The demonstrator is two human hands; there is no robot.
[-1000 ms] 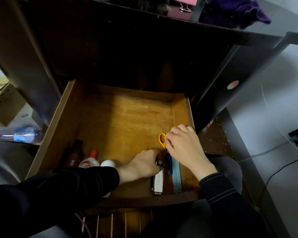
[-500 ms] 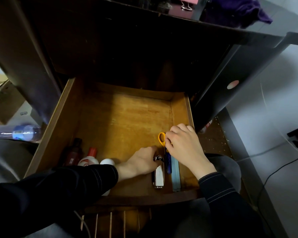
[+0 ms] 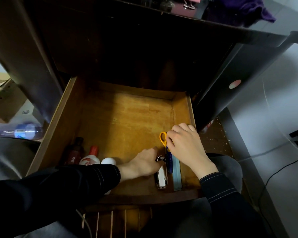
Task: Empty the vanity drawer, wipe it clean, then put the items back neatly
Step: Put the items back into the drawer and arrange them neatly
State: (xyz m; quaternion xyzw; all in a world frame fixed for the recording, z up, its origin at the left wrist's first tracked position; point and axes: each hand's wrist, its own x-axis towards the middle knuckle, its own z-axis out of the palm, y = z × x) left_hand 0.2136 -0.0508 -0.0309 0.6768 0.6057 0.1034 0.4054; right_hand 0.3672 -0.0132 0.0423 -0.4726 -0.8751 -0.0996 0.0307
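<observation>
Brown wooden drawer (image 3: 70, 121) pulled out of a dark vanity (image 3: 110, 48). Along its right edge, toward the front corner: pale blue flat strip (image 3: 177, 176), blue-bladed scissors with yellow loop handles (image 3: 163, 136) just beside it, then a white-and-silver oblong case (image 3: 162, 178). Right hand (image 3: 187, 148) pinching the yellow loops. Left hand (image 3: 143, 164) curled over the case's black far end. In the front left corner, side by side: dark brown bottle (image 3: 75, 152), white bottle with red cap (image 3: 91, 158), white round ball (image 3: 108, 161).
</observation>
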